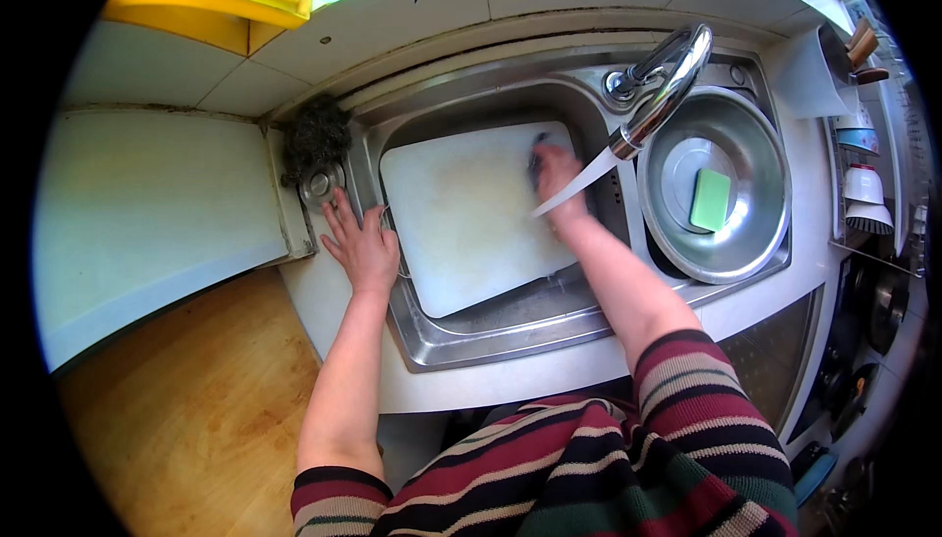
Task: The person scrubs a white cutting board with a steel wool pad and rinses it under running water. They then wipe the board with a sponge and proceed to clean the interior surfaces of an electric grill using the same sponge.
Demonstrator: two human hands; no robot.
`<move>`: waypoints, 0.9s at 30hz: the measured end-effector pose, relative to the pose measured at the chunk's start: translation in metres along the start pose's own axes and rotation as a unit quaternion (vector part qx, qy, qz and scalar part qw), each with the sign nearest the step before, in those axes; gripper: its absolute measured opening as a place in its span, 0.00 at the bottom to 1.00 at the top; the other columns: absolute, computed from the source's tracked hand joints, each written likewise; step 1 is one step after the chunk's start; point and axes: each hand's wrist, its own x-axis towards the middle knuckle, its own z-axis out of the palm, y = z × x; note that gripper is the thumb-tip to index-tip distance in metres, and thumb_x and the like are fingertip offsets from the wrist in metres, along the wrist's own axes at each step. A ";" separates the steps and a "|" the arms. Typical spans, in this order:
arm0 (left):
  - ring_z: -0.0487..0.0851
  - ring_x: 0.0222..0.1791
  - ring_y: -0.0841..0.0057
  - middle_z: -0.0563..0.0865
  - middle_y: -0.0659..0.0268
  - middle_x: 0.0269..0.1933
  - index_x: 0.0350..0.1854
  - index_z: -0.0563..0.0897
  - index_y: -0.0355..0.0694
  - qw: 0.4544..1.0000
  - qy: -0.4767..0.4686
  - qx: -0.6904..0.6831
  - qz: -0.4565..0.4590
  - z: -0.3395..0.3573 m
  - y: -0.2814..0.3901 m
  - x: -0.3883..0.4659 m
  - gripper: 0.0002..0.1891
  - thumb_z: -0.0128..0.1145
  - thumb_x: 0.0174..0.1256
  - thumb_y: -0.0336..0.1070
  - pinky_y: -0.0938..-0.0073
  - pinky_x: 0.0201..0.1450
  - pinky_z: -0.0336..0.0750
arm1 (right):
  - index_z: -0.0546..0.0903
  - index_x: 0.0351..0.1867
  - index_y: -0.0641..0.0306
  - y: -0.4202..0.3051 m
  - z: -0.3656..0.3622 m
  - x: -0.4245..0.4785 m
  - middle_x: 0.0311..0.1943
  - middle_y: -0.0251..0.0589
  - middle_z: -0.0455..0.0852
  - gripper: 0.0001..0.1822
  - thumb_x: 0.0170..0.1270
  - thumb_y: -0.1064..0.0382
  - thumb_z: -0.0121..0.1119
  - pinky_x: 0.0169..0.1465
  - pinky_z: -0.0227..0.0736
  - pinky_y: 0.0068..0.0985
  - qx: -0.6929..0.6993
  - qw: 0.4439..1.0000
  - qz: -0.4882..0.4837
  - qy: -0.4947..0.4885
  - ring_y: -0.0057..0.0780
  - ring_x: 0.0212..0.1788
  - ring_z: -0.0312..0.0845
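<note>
A white cutting board lies tilted in the stainless steel sink basin, a thin wire handle at its left edge. My right hand is over the board's right side, blurred, pressing a dark scrubber against it; the scrubber is mostly hidden by my fingers. From the chrome faucet a stream of water runs down across that hand. My left hand rests at the sink's left rim with fingers spread, its thumb beside the wire handle. Its fingertips reach a round metal sink strainer.
Dark steel wool sits in the corner behind the strainer. Right of the faucet, a metal bowl holds a green sponge. A white holder with wooden-handled utensils and a rack with bowls stand farther right. Above is a yellow rack.
</note>
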 end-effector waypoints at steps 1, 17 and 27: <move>0.43 0.74 0.53 0.50 0.59 0.75 0.46 0.80 0.49 1.000 -0.003 -0.001 0.001 -0.001 0.001 0.001 0.16 0.52 0.53 0.32 0.32 0.66 0.44 | 0.79 0.45 0.63 0.013 0.000 0.013 0.40 0.51 0.80 0.16 0.53 0.72 0.53 0.52 0.71 0.36 -0.048 0.992 0.059 0.104 0.45 0.46 0.75; 0.43 0.74 0.53 0.50 0.60 0.75 0.45 0.80 0.49 1.000 0.006 -0.009 0.014 0.000 0.003 0.005 0.15 0.52 0.52 0.33 0.32 0.65 0.45 | 0.77 0.52 0.58 0.005 0.010 0.017 0.54 0.52 0.74 0.21 0.57 0.75 0.45 0.60 0.64 0.40 0.065 0.980 0.164 0.091 0.51 0.56 0.68; 0.44 0.74 0.51 0.50 0.57 0.74 0.43 0.82 0.49 1.000 0.008 -0.010 0.004 -0.004 0.000 0.001 0.15 0.53 0.51 0.34 0.31 0.65 0.45 | 0.80 0.47 0.60 -0.070 0.003 -0.022 0.55 0.51 0.76 0.15 0.62 0.61 0.51 0.63 0.61 0.38 0.194 0.975 0.058 -0.094 0.49 0.58 0.68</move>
